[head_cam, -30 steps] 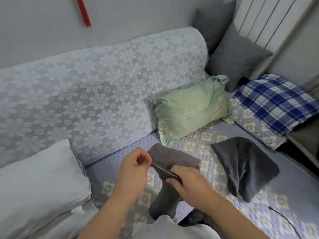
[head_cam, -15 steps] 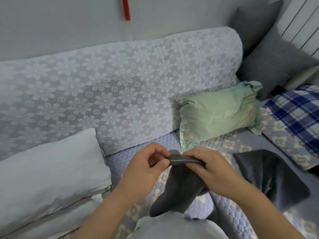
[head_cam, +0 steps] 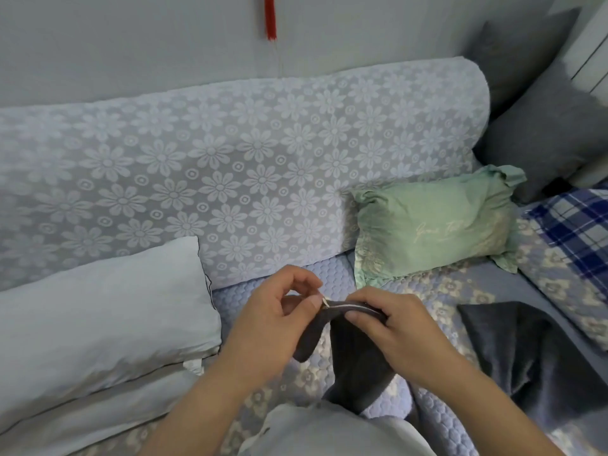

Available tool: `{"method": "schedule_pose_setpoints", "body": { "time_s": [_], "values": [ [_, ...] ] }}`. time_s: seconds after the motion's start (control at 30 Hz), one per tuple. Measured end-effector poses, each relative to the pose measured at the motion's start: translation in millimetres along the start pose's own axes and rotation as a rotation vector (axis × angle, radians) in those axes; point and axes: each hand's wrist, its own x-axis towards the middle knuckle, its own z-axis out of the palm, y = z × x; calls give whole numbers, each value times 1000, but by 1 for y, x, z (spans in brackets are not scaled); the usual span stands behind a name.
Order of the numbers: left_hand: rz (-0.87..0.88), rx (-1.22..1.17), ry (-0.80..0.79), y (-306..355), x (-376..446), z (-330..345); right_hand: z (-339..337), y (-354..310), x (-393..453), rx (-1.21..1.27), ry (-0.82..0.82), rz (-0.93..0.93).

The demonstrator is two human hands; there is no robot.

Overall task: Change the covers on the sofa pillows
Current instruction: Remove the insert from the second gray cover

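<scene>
A dark grey pillow cover (head_cam: pixel 357 360) hangs in front of me over the sofa seat. My left hand (head_cam: pixel 273 327) pinches the small metal zipper pull at the cover's top edge between thumb and forefinger. My right hand (head_cam: pixel 391 327) grips the zippered edge just to the right of it. A bare white pillow (head_cam: pixel 98 311) lies on the seat at the left. A green pillow (head_cam: pixel 434 225) leans against the backrest at the right. A second dark grey cover (head_cam: pixel 533 363) lies crumpled on the seat at the right.
The sofa backrest (head_cam: pixel 230 166) has a white floral lace cover. Two grey cushions (head_cam: pixel 552 133) stand in the far right corner, with a blue plaid pillow (head_cam: pixel 579 225) below them. A red strip (head_cam: pixel 270 14) hangs on the wall.
The view has swung left. My hands have raised the grey cover and come together along its zippered edge, with my left fingers now on the zipper pull.
</scene>
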Motion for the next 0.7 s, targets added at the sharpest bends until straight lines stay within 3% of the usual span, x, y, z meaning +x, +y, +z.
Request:
{"method": "schedule_pose_setpoints", "body": {
  "time_s": [0.1, 0.2, 0.3, 0.47, 0.53, 0.7],
  "values": [
    [-24, 51, -24, -1, -7, 3, 1, -5, -5, 97, -40, 18],
    [-28, 4, 43, -3, -12, 6, 3, -10, -11, 27, -55, 24],
    [-32, -124, 28, -1, -20, 5, 8, -18, -18, -92, 28, 9],
    [-104, -408, -31, 6, -40, 14, 29, -33, -32, 170, 234, 51],
    [-141, -508, -30, 5, -47, 17, 32, -37, -39, 162, 289, 54],
    [-136, -612, 3, -3, -63, 27, 30, -46, -44, 3, 271, 96]
  ]
}}
